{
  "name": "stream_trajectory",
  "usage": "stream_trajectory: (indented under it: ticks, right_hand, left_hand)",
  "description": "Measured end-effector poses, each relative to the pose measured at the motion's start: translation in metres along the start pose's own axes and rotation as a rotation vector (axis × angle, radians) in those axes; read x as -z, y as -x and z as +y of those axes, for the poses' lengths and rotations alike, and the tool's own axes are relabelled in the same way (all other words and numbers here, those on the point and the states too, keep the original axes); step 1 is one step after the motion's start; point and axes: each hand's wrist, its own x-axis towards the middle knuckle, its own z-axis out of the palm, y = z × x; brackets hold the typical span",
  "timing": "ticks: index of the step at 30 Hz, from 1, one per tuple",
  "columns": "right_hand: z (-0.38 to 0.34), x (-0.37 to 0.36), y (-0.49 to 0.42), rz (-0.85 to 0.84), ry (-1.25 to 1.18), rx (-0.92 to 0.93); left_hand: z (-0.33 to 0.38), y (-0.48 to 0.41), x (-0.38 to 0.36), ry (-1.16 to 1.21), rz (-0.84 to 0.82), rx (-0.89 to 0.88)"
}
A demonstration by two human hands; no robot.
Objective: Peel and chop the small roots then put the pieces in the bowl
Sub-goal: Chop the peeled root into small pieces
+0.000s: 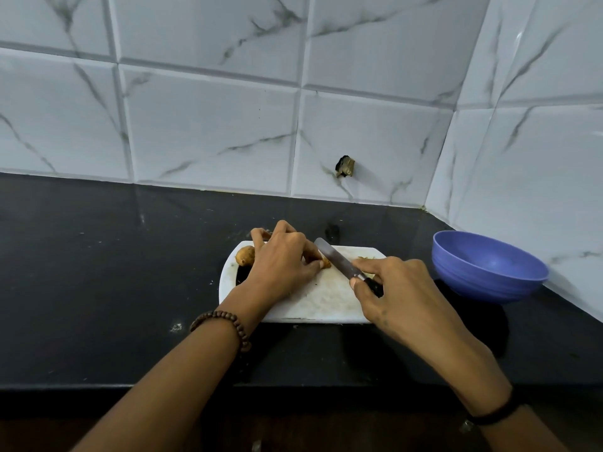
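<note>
White plastic cutting board [326, 300] on black stone counter [98, 272]. Left hand [282, 262], fingers curled, pinches small brown root piece [326, 264] down on board. Right hand [401, 288] grips black-handled steel knife [336, 258], index finger laid along blade; blade slanted, meets root piece just beside left fingertips. Second tan unpeeled root [245, 255] at board's left end, beside left hand. Round blue plastic bowl [473, 285] on counter right of board, near tiled wall. Brown bead bracelet [228, 321] on left wrist.

You see soft, cool, even light: wall tiles [208, 132] bow toward the wide-angle edges, the black counter [98, 272] shows faint reflections, the bowl [483, 272] casts a soft shadow.
</note>
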Motion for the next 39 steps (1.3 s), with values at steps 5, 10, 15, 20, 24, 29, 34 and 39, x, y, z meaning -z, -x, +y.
stream_trajectory:
  ticks: [5,10,15,20,24,29,34,39]
  right_hand:
    - [-0.002,-0.004,-0.002,0.003,0.029,0.022]
    - [-0.003,-0.003,0.001,-0.037,0.088,0.046]
    - [0.000,0.001,0.010,-0.079,0.160,0.068]
    - [0.003,0.015,0.020,-0.166,0.178,0.068]
    - [0.012,0.036,0.026,-0.191,0.108,0.064]
    - [0.024,0.048,0.029,-0.072,0.002,0.045]
    - [0.032,0.047,0.030,-0.014,-0.067,0.026]
    - [0.042,0.039,0.027,-0.021,-0.115,-0.006]
  left_hand:
    - [0.000,-0.001,0.000,-0.030,0.012,-0.001]
    - [-0.002,0.000,-0.002,-0.057,0.028,-0.008]
    - [-0.002,0.000,-0.001,-0.042,0.046,-0.009]
    - [-0.003,0.002,-0.001,-0.030,0.051,-0.013]
    - [-0.004,0.001,-0.001,-0.002,0.036,-0.011]
    - [-0.003,-0.001,0.004,0.019,0.014,0.003]
    - [0.006,-0.012,0.009,-0.121,-0.034,-0.108]
    - [0.015,-0.025,0.009,-0.200,-0.135,-0.137]
